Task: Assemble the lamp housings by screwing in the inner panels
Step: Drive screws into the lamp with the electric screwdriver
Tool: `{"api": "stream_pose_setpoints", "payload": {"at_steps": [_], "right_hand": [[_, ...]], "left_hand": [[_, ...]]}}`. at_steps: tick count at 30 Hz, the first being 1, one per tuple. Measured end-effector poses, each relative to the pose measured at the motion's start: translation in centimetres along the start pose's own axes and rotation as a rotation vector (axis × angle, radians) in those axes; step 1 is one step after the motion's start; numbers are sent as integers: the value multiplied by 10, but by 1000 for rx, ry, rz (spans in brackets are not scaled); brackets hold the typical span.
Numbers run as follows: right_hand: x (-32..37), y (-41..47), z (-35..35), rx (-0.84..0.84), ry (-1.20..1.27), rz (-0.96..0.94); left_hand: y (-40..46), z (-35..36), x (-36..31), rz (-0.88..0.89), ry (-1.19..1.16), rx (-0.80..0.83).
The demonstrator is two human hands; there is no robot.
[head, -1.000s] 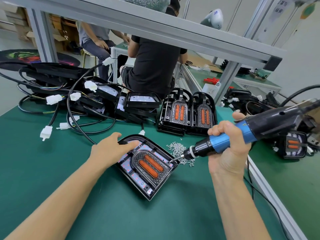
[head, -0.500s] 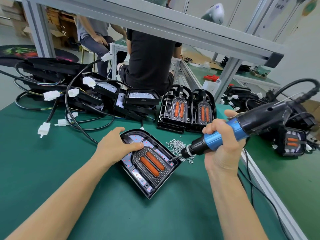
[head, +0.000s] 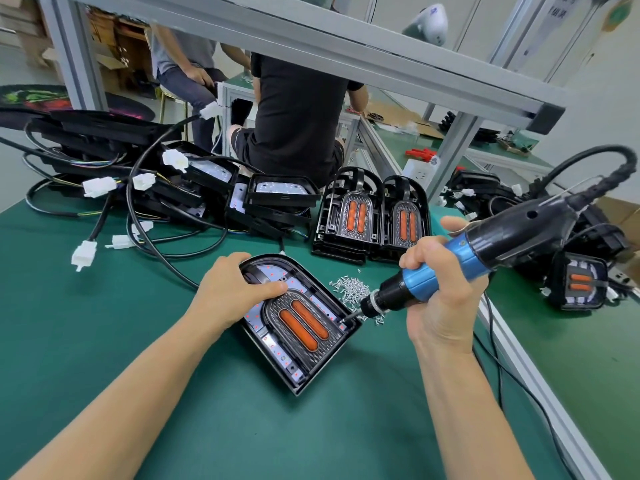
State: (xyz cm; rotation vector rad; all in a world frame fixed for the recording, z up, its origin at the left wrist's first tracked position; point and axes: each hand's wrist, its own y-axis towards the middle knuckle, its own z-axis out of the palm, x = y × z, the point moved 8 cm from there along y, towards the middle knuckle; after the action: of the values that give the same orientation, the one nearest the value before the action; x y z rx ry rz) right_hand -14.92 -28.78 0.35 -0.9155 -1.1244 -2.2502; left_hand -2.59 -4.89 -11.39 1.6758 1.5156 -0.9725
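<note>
Broadly, we see a green workbench [head: 104, 341] filling most of the head view, with a grey metal frame [head: 346, 53] crossing above it. Along the far left edge of the bench lies a heap of black housings with cables [head: 145, 188] and white connectors [head: 95, 187]. Behind that, two seated people [head: 298, 123] work at another table. Standing upright near the middle back of the bench are two stacks of inner panels [head: 374, 220], side by side and touching. At the right edge, across the bench rail, rests another assembled lamp [head: 580, 284].

Closer in, we find the lamp housing [head: 298, 323] lying flat on the bench between both hands, its inner panel [head: 303, 323] with two orange strips seated inside. Our left hand [head: 232, 292] rests on the rounded end of the housing, fingers curled over its far rim and thumb laid across the panel's top. Our right hand [head: 440, 289] is wrapped tightly round the blue grip of the electric screwdriver [head: 478, 251], which slopes down to the left. Its bit [head: 349, 317] touches the housing at the right-hand corner of the panel. Just beside that corner, a small pile of silver screws [head: 349, 287] lies loose on the bench.
</note>
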Motion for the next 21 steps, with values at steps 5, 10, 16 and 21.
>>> {"api": "stream_pose_setpoints", "payload": {"at_steps": [5, 10, 16, 21], "right_hand": [[1, 0, 1, -1, -16, -6], [1, 0, 0, 5, -17, -5], [2, -1, -2, -12, -17, -11], [2, 0, -1, -14, -14, -9]], "left_hand": [[0, 1, -3, 17, -16, 10], [-1, 1, -5, 24, -30, 25], [-2, 1, -3, 24, -48, 31], [-1, 2, -3, 20, -52, 26]]}}
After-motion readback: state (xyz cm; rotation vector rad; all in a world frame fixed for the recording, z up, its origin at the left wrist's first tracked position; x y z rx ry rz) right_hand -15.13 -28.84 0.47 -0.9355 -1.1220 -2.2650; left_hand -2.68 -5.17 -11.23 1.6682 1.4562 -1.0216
